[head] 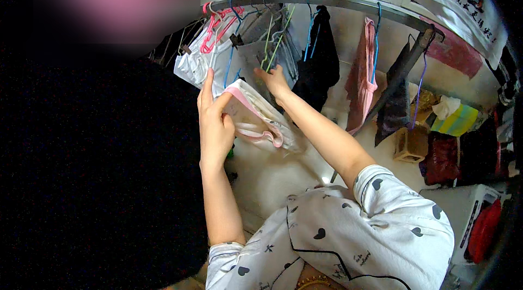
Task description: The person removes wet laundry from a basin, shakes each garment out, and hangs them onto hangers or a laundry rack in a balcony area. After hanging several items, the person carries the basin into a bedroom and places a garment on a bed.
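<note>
My left hand (216, 120) holds a white garment with pink trim (261, 120) between thumb and fingers, one finger pointing up beside a white hanger. The garment hangs down to the right of this hand. My right hand (273, 81) reaches to the lower part of a light green hanger (276, 45); whether its fingers grip the hanger cannot be told. Behind both hands, white clothes (192, 65) and a grey garment (255, 57) hang from a metal rail (339, 1). Pink hangers (216, 30) and a blue hanger (231, 61) are among them.
Further right on the rail hang a black garment (318, 57), a pink garment (363, 81) and a dark cloth (394, 98). A purple hanger (420, 85) hangs at the rail's end. A hollow block (410, 143) and a white container (457, 204) stand at the right. Windows are behind the rail.
</note>
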`<state>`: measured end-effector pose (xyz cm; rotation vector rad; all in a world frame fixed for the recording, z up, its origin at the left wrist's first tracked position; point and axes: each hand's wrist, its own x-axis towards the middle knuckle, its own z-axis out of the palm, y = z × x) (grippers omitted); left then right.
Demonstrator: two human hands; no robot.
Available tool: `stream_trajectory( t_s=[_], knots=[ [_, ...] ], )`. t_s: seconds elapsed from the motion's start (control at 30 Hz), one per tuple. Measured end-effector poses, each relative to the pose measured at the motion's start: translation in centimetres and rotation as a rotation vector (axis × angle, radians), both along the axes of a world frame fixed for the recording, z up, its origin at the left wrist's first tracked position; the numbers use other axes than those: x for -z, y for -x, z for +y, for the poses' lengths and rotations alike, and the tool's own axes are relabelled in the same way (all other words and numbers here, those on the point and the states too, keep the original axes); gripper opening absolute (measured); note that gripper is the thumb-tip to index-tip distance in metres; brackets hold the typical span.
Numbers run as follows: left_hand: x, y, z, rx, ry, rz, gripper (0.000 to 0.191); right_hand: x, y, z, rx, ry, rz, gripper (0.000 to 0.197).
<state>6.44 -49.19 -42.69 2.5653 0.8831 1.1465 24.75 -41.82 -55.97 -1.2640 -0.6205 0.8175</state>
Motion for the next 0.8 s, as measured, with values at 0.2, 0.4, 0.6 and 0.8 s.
stream_trajectory(
  t_s=[0.2, 0.4, 0.6, 0.8],
  knots=[
    [-0.5, 1.6, 4.0, 0.113, 0.054, -0.016, 0.045, 0.0, -0.2, 2.3, 0.086, -0.086, 0.045, 0.053],
    [-2.3, 1.8, 6.8, 0.244, 0.003, 0.055, 0.044, -2.7, -0.4, 0.2, 0.112, -0.235, 0.006, 0.049],
    [-2.4, 2.1, 8.8, 0.296, -0.036, 0.118, 0.046, -3.5, 2.3, -3.9, 0.02, -0.339, 0.188, 0.046],
    [-2.2, 0.1, 8.2, 0.387, -0.006, 0.151, 0.05, -2.5, 5.6, -16.1, -0.035, -0.227, 0.323, 0.052]
  ],
)
